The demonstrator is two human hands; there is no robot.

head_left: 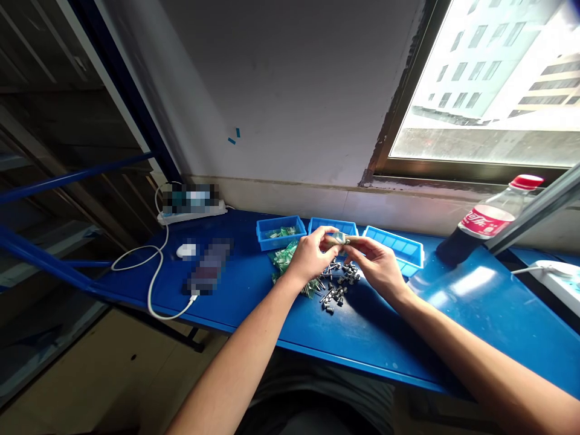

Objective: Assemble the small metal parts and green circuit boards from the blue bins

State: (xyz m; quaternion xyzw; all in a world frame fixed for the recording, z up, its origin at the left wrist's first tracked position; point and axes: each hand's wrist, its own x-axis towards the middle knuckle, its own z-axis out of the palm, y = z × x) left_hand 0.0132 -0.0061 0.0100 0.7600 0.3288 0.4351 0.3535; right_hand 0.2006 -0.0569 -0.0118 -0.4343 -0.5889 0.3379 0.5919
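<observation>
My left hand point(312, 254) and my right hand point(377, 264) meet above the blue bench point(254, 302), and together they pinch a small olive-coloured part point(339, 239) between the fingertips. Directly below them lies a heap of small grey metal pieces point(338, 284). To the left of that heap, partly hidden by my left hand, is a pile of small green parts point(284, 258). Behind the hands stand three blue trays: the left tray point(280, 232) holds a few green parts, the middle tray point(334, 226) is mostly hidden, and the right tray point(399, 246) looks empty.
A cola bottle point(484, 225) lies tilted at the right by the window sill. A white power strip point(190, 211), a white cable point(154, 266), a small white mouse-like object point(185, 249) and a blurred dark device point(209, 266) sit at the left. A white item point(559, 281) is at the far right edge.
</observation>
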